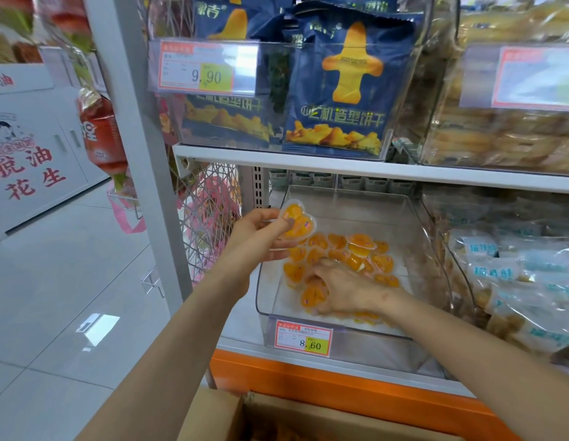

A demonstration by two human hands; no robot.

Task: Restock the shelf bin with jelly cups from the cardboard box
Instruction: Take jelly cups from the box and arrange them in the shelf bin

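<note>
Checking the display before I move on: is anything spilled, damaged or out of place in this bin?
Nothing stands out. The jelly cups lie jumbled but inside the bin; the left hand holds one jelly cup, the right hand rests among them.

The bin (pixel 417 218) opens upward (rear floor bare) beneath the overhanging shelf (pixel 340 167).

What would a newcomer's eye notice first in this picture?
Most striking is the heart-shaped orange jelly cup pinched in the left hand, above the clear shelf bin. Below it, the right hand lies on a pile of jelly cups inside the bin. Blue biscuit bags fill the shelf above.
</note>
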